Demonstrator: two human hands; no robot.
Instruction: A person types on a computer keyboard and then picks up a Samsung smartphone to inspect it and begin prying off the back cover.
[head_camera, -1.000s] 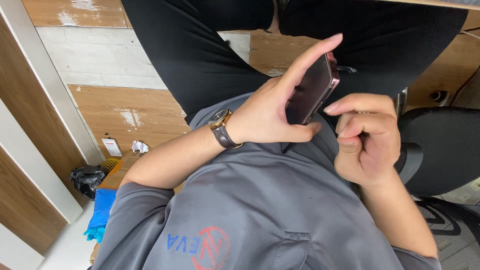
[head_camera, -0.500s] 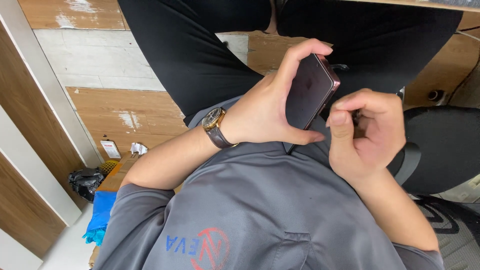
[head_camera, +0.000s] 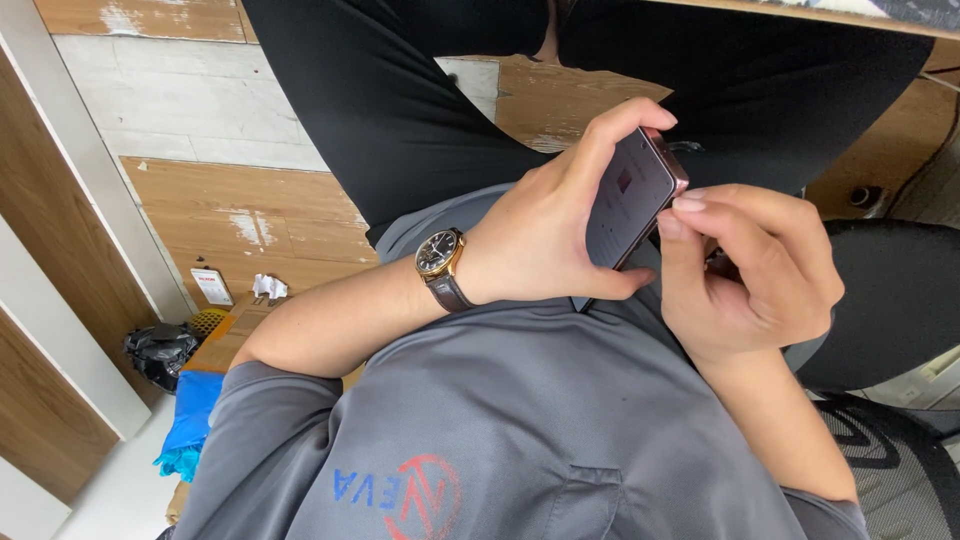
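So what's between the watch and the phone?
In the head view, only the left hand lies between the wristwatch and the dark phone; that hand holds the phone.

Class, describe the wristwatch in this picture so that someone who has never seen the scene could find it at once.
Start at the grey shirt filling the lower frame and follow the bare forearm up to the left hand holding the smartphone. The wristwatch sits on that wrist: gold case, dark dial, brown strap; the right hand has none.

The phone (head_camera: 630, 200) has a glossy glass screen and a smooth metallic rim. The wristwatch (head_camera: 438, 255) is shiny gold-toned metal on a matt brown strap — leather, by its look. The shirt (head_camera: 520, 420) is matt grey cloth; the floor (head_camera: 240, 205) — worn, scuffed wood.
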